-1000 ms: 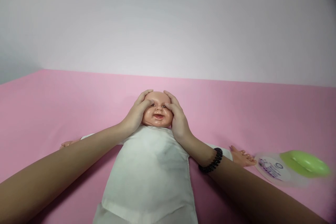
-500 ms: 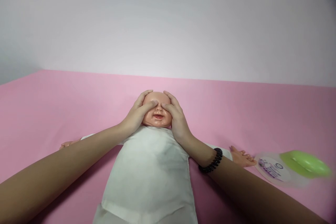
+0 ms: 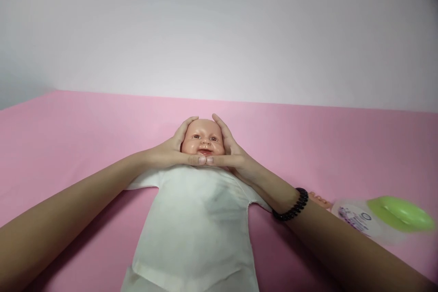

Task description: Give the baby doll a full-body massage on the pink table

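Note:
A baby doll in a white outfit lies face up, its head toward the far side. My left hand cups the left side of the head, and my right hand cups the right side. Both thumbs lie across the doll's chin, their tips meeting just below its open mouth. The other fingers wrap round the sides and top of the head. The doll's eyes are uncovered. My right forearm hides most of one doll arm; only its small fingers show beyond.
A clear bottle with a green cap and a printed label lies at the right, beside the doll's fingers. Pink covering spreads under the doll, up to a pale wall. A black coiled band circles my right wrist.
Both thumbs have moved down from the doll's eyes to its chin, and their tips have come together. The wrists have shifted outward slightly, while the fingers stay round the head.

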Motion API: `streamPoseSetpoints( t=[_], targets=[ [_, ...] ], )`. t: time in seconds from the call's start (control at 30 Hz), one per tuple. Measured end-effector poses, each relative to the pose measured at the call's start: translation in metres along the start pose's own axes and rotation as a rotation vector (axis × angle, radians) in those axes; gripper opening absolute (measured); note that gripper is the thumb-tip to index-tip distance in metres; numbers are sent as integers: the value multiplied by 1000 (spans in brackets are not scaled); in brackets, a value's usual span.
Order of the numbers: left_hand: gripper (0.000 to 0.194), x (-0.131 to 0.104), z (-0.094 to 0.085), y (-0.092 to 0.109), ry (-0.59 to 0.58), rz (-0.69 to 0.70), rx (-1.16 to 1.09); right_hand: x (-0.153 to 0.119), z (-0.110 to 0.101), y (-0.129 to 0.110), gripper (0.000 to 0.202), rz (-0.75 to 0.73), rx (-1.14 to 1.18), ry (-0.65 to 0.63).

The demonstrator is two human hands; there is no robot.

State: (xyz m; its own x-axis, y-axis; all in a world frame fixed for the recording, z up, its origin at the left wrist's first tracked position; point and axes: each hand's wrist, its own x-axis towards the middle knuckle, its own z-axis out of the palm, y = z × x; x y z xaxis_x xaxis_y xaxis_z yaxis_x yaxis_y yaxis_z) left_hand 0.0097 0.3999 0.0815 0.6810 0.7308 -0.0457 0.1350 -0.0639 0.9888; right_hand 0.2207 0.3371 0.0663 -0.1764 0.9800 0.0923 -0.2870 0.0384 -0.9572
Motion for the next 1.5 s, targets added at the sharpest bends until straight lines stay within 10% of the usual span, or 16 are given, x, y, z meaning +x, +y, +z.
streamPoseSetpoints(
  t=[1.5],
  targets=[
    [123, -2, -8, -1, -79, 25, 101, 3, -5, 0, 114, -39, -21, -82]
  ],
)
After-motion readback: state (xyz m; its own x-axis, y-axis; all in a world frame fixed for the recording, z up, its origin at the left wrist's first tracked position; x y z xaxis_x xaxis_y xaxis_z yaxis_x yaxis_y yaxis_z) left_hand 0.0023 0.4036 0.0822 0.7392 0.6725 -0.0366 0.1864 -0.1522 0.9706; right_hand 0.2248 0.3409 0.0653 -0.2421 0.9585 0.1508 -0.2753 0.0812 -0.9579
